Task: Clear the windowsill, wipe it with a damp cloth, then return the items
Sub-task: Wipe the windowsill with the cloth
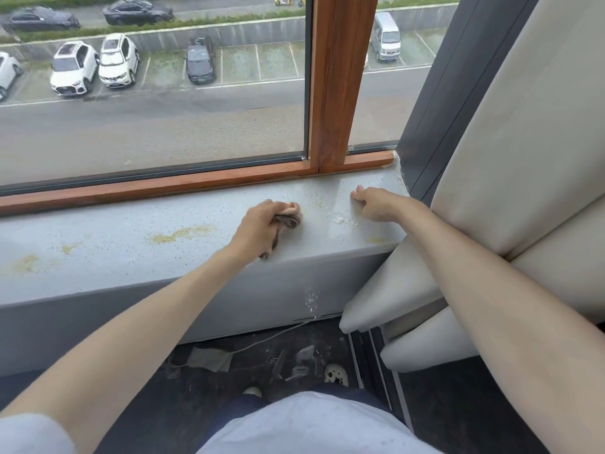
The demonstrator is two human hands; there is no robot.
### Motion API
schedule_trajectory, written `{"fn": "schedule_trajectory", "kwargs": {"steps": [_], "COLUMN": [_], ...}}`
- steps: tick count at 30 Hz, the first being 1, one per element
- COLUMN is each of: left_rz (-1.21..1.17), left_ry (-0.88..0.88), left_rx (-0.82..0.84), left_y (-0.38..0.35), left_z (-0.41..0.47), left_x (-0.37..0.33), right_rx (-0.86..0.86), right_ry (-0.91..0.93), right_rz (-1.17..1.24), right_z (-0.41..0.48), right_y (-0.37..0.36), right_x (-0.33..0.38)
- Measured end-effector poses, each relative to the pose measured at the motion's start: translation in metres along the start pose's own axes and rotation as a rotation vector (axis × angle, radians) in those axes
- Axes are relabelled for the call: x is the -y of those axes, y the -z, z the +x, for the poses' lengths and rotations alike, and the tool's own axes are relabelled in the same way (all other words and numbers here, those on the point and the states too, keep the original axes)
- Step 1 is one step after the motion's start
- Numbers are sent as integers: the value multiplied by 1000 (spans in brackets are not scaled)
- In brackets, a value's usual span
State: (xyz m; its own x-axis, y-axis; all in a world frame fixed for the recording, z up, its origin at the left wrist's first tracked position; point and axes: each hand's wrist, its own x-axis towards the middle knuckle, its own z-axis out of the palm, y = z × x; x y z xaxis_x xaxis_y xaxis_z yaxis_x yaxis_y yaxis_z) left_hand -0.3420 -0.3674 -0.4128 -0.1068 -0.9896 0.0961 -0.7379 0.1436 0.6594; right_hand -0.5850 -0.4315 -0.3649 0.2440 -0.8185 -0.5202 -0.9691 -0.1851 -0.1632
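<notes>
Head view looks down on a grey speckled windowsill (108, 244) running across the middle of the frame below a wood-framed window (340, 93), with pale padded cushions (510, 142) filling the right side and yellowish stains (180, 234) at the sill's left and centre. At centre frame the left hand (262, 227) has its fingers curled tight around a dark striped cloth (288, 221), pressed onto the sill. Right of it, near the sill's right end, the right hand (373, 204) rests with fingers folded under in a loose fist holding nothing visible, just above a small patch of white crumbs (340, 220).
</notes>
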Motion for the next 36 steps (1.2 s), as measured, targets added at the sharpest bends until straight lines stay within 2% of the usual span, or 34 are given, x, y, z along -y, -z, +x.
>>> {"fn": "schedule_trajectory", "kwargs": {"steps": [2, 6, 8, 10, 13, 15, 16, 18, 21, 22, 23, 25, 28, 29, 30, 32, 34, 35, 36], "left_rz": [30, 53, 65, 44, 69, 179, 215, 204, 114, 110, 89, 58, 132, 175, 212, 164, 108, 124, 107], "left_ry": [37, -265, -340, -253, 63, 257, 293, 203, -91, -139, -145, -33, 278, 360, 372, 175, -80, -185, -209], "left_rx": [-3, 241, 299, 191, -107, -203, -208, -133, 103, 145, 105, -54, -281, -291, -267, -107, 70, 80, 57], "left_y": [-3, -17, -14, -2, 23, 30, 29, 15, -7, -7, -3, 12, 33, 33, 30, 15, 34, 32, 36], "left_z": [-2, -40, -51, -46, -21, -13, -15, -26, -49, -55, -56, -48, -37, -35, -36, -46, -15, -8, 3], "left_x": [0, -22, -22, -11, 20, 37, 37, 23, -2, -5, -5, 9, 35, 38, 35, 17, 55, 55, 50], "right_rx": [-3, 4, 5, 10, 16, 21, 15, 10, 0, -3, -10, -21, -12, -11, -10, -9, -12, -23, -32], "right_ry": [-7, -1, 5, 3, 1, 1, 4, 6, 2, -1, -2, 7, 7, -5, -8, -12, -21, -23, -25], "right_rz": [1, -8, -17, -31, -30, -29, -21, -9, 1, 13, 20, 23, 35, 42, 35, 60, 142, 143, 126], "right_z": [0, 3, 3, 3, 0, -1, 0, 1, 3, 5, 4, 4, 3, 5, 9, 8, 72, 72, 77], "right_y": [0, -2, -1, -1, 0, 0, 0, -1, -4, -6, -5, -4, -7, -6, -6, -3, 18, 22, 23], "right_x": [0, -1, 0, 0, 3, 3, 3, 3, 2, 0, 1, 1, 0, 0, 1, 4, 59, 65, 67]}}
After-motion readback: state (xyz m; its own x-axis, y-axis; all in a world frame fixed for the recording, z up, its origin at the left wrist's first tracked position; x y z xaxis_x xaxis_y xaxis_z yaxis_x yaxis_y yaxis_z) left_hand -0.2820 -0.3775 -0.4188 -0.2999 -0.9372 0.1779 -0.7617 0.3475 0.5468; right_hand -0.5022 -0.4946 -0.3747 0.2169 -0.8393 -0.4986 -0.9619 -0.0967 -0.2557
